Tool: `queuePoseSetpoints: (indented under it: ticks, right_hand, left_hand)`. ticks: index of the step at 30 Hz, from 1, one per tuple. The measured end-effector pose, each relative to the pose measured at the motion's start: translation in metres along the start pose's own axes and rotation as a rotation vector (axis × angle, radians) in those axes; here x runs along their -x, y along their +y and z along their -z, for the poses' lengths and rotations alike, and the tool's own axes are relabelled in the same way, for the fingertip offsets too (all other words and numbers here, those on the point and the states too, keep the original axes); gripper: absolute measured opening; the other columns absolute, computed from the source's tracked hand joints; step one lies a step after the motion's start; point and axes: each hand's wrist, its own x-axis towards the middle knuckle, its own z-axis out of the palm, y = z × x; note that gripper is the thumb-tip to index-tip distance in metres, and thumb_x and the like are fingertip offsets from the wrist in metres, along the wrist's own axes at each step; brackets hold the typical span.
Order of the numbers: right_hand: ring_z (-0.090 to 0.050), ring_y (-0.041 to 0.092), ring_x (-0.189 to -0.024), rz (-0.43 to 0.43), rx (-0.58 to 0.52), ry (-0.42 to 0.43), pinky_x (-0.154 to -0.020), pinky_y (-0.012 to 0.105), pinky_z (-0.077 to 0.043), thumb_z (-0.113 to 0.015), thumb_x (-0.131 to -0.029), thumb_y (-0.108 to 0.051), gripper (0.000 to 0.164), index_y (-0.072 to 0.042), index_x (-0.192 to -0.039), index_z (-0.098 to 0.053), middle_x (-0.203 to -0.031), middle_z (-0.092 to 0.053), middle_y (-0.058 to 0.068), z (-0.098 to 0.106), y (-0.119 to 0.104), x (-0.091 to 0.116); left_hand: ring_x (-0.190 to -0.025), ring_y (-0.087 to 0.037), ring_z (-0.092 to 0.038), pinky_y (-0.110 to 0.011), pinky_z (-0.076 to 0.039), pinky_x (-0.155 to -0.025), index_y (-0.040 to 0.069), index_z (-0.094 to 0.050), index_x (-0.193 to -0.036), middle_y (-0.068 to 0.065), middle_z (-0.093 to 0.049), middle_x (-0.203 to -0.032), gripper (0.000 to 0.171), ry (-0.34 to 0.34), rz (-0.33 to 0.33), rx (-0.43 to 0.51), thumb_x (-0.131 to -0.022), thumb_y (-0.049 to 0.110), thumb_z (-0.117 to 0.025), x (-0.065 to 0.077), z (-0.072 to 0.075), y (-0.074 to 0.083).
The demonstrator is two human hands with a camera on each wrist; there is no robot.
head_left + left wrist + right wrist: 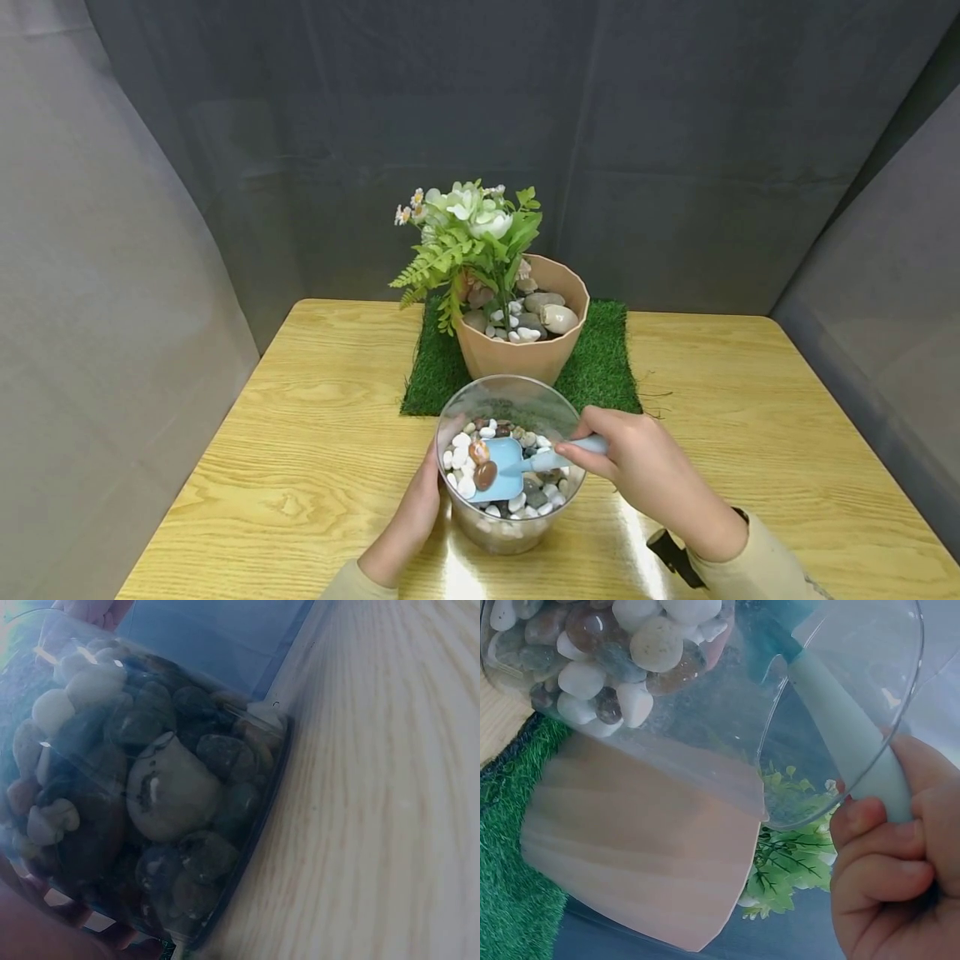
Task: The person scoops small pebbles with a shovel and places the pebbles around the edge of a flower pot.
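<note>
In the head view a clear bucket [517,533] of pebbles stands on the table, its wall see-through. My left hand [416,500] holds it from the left side, with fingers bent along the wall in the left wrist view. My right hand [637,458] grips the handle of a light blue toy shovel [504,467] over the bucket's right rim. The shovel's blade lies inside, over white and grey pebbles [536,500]. Two brown pebbles [485,475] sit at the blade's left edge. Through the wall in the left wrist view shows a large pale stone [176,787].
Right behind the bucket stands a peach flowerpot [517,358] with larger stones and white artificial flowers [468,204] leaning left. It rests on a green turf mat [607,367]. The wooden table [300,433] extends to both sides; dark cloth [675,167] hangs behind.
</note>
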Motion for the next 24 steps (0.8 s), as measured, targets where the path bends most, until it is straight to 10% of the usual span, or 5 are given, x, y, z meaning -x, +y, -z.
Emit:
queuePoseSetpoints:
  ticks: [10, 18, 24]
  right_hand:
    - [-0.036, -0.008, -0.055, -0.068, -0.067, -0.013, -0.048, 0.017, -0.038, -0.083, -0.087, -0.021, 0.024, -0.027, -0.078, -0.062, -0.067, -0.053, -0.021, -0.0009, 0.0004, 0.0021]
    - [-0.032, -0.007, -0.052, -0.122, -0.106, 0.021, -0.044, 0.018, -0.037, -0.082, -0.087, -0.016, 0.024, -0.024, -0.079, -0.062, -0.064, -0.050, -0.020, -0.0007, 0.0023, 0.0046]
    - [-0.031, -0.006, -0.051, -0.139, -0.124, 0.036, -0.043, 0.019, -0.037, -0.082, -0.087, -0.014, 0.024, -0.023, -0.078, -0.062, -0.062, -0.049, -0.019, -0.0002, 0.0045, 0.0072]
  left_hand:
    - [-0.159, -0.033, -0.017, -0.010, -0.013, -0.117, 0.005, -0.031, -0.161, -0.016, -0.030, -0.168, 0.064, -0.012, 0.076, 0.070, -0.114, 0.041, -0.006, 0.0001, 0.0001, 0.0026]
    - [-0.159, -0.037, -0.014, -0.051, -0.004, -0.128, 0.001, -0.029, -0.161, -0.018, -0.027, -0.169, 0.063, -0.017, 0.075, 0.078, -0.114, 0.038, -0.008, 0.0017, -0.0008, 0.0068]
    - [-0.158, -0.041, -0.013, -0.059, -0.003, -0.127, 0.000, -0.027, -0.161, -0.020, -0.025, -0.169, 0.063, -0.019, 0.071, 0.064, -0.115, 0.037, -0.008, 0.0031, -0.0006, 0.0075]
